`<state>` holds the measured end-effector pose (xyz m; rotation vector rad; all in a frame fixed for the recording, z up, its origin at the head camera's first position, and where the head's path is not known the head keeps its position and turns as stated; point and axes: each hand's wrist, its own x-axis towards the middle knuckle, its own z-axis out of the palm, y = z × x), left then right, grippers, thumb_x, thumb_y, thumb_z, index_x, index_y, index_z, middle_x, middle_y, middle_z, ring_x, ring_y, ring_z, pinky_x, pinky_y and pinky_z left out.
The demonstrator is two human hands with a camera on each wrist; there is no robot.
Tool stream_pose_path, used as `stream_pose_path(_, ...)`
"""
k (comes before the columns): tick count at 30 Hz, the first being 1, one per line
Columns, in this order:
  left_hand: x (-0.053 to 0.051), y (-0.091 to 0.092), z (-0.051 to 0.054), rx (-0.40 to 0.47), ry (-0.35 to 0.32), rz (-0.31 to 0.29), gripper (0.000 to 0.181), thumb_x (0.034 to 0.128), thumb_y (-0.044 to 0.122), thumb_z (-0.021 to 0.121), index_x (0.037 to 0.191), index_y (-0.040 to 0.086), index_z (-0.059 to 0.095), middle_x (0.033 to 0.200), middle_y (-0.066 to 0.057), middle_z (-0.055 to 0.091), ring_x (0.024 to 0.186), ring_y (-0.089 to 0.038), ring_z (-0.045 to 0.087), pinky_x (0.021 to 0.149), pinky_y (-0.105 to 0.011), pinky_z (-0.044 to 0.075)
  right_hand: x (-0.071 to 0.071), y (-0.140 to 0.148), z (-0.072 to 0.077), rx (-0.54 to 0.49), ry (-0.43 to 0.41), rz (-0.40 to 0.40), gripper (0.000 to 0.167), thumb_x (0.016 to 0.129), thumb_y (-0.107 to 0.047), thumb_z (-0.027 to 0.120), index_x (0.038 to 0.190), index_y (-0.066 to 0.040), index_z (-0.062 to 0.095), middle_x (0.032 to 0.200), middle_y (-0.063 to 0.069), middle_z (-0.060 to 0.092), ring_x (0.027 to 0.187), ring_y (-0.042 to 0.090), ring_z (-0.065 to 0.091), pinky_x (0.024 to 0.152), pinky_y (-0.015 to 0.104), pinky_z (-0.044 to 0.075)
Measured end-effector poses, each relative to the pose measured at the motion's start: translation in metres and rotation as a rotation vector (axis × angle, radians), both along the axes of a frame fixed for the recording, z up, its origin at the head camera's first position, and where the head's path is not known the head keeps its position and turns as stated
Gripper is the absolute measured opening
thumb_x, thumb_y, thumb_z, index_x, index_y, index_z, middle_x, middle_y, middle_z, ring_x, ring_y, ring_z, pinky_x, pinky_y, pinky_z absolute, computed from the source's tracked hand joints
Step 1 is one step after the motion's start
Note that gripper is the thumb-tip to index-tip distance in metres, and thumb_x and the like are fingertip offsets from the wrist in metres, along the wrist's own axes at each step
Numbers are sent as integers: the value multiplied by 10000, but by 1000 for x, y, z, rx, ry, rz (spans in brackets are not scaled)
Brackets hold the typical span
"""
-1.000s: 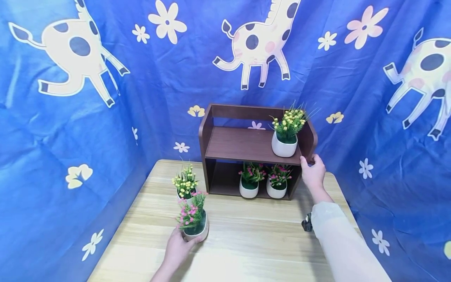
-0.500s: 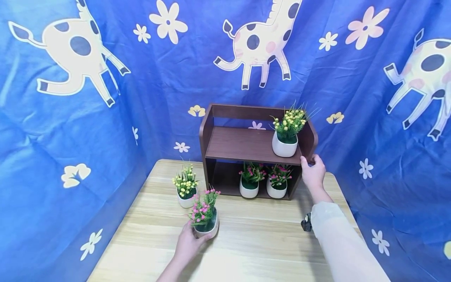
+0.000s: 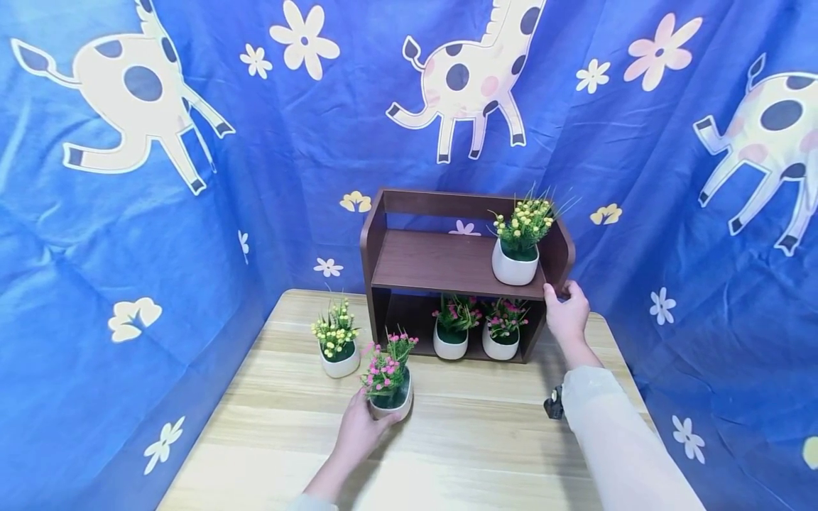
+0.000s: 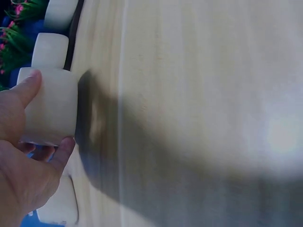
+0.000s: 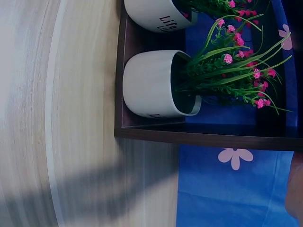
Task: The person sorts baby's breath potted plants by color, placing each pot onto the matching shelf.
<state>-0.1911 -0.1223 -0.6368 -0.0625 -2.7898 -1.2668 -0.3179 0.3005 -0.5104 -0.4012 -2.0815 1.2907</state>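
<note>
One pink pot (image 3: 391, 380) to log, sitting in the left hand (image 3: 363, 428), in front of the left end of the shelf (image 3: 441, 259), right of the yellow pot (image 3: 339, 348) and nearer to us. We can't tell whether its base touches the table (image 3: 473, 440).

Left hand: curled round the white wall; in the left wrist view we get the thumb near the rim and a fingertip low by the base. Right hand (image 3: 568, 316): bent round the front edge of the shelf's right side, thumb in front. Its own wrist view shows only a sliver of it, so we can't judge how hard it grips.

Handling, our guess: light, one-hand stuff. Wall looks stiff and smooth, so a bit slippery; might chip if it's ceramic, but we can't tell ceramic from plastic. Plant looks artificial, soft and springy; stems would bend and snag, so we'd keep off them. Best hold: thumb and fingers on opposite faces of the wall, below the rim, where this grip roughly is. We'd avoid the rim alone.

Same white shape elsewhere: top pot (image 3: 516, 262) on the upper tier, right end; inner pot (image 3: 451, 341) and end pot (image 3: 501, 344) side by side below.
</note>
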Motion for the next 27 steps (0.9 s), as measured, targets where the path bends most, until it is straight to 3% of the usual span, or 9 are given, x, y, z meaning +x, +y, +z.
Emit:
stream_pose_path(15, -44, 10, 1, 30, -7, 2, 952, 815, 278, 955, 1524, -114, 454, 1504, -355, 568, 1389, -538, 582, 1209, -654, 450, -3, -2, -1, -19, -4, 5, 272, 1005, -170, 730, 1116, 71, 670, 1126, 293, 708, 1015, 300, 634, 898, 257, 445)
stream_pose_path(27, -69, 18, -8, -3, 8, -9, 908, 837, 235, 940, 1503, -128, 442, 1492, -362, 561, 1402, -540, 564, 1231, -643, 431, -3, 0, -1, -26, 3, 15, 281, 1002, -164, 732, 1120, 82, 662, 1137, 305, 687, 1037, 338, 619, 927, 296, 438)
